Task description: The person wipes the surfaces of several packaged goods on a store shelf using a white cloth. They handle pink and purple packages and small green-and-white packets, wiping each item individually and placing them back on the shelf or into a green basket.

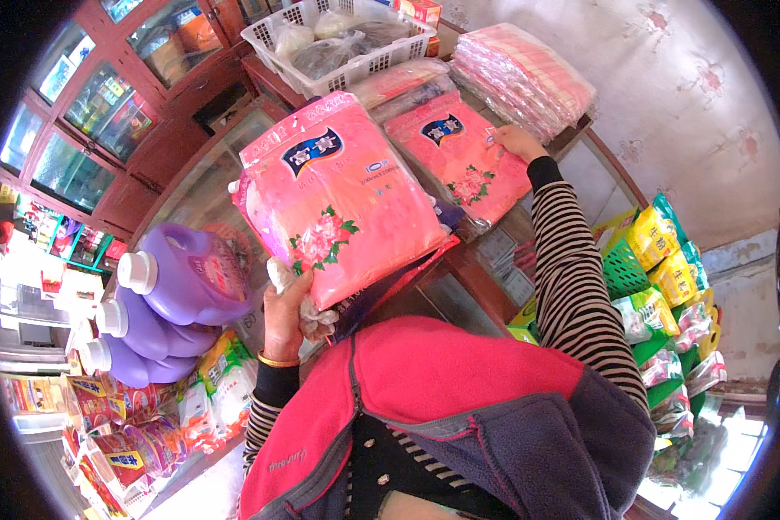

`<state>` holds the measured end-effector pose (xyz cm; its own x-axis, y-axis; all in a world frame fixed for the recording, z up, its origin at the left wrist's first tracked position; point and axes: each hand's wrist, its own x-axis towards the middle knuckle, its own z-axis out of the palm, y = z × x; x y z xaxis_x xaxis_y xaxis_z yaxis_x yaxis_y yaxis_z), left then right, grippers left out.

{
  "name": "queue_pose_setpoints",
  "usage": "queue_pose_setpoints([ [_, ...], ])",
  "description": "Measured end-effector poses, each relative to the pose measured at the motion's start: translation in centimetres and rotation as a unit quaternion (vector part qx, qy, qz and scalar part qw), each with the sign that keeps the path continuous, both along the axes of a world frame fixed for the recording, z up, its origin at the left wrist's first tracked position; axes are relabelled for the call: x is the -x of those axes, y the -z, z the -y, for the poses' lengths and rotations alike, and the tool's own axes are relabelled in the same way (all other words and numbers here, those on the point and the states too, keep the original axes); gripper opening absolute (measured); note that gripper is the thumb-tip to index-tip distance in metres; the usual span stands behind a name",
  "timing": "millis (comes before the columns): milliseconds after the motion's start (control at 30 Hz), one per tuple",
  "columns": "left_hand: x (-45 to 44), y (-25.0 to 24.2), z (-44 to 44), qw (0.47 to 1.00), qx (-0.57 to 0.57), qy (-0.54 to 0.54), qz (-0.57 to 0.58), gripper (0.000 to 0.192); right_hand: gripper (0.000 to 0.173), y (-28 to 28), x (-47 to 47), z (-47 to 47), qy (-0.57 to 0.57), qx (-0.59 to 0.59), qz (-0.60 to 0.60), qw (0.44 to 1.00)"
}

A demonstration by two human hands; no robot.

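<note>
My left hand [286, 318] is at the lower left corner of a large pink plastic package [370, 214] with a printed flower. Its fingers grip a white, crumpled cloth or plastic piece [283, 276] beside that corner; some fingers are hidden. Beneath the pink package lies a dark, red-edged package [364, 302]. My right hand [519, 143] rests on the upper right edge of a second, smaller-looking pink package [461, 162], thumb and fingers on the edge. Whether it pinches the film is hard to tell. Both packages lie on a glass-topped counter with a wooden frame.
A white plastic basket [344, 68] of bagged goods stands at the back. Stacked pink packages [523, 78] lie at the back right. Purple jugs [195, 273] are piled at left, above snack packets [130, 448]. A green rack [624, 266] of bagged goods is at right.
</note>
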<state>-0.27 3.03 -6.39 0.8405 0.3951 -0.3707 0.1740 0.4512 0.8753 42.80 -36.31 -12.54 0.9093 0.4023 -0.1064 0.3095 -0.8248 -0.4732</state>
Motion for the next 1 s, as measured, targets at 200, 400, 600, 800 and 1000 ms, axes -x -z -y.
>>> queue_pose_setpoints([
  [200, -0.1, -0.1, 0.2, 0.999, 0.014, -0.001, 0.034, 0.019, 0.028, 0.6, 1.4, -1.8, 0.057, -0.206, -0.039, 0.976],
  [400, 0.0, 0.0, 0.2, 1.0, 0.014, -0.014, 0.023, 0.018, 0.034, 0.0, 1.0, -2.7, 0.035, 0.027, 0.125, 0.991],
  [600, 0.3, -0.5, 0.0, 0.999, -0.015, 0.031, -0.027, 0.025, 0.035, -6.5, 3.4, -7.7, 0.027, -0.055, 0.036, 0.997],
  [800, 0.4, -1.7, 1.5, 0.999, -0.009, 0.006, -0.035, 0.019, 0.04, -10.4, 12.0, -17.0, -0.154, -0.183, -0.202, 0.95],
  [1000, 0.6, -2.7, 2.3, 0.999, 0.003, 0.021, -0.036, 0.014, 0.039, -9.6, 14.6, -21.5, -0.158, -0.157, -0.083, 0.971],
])
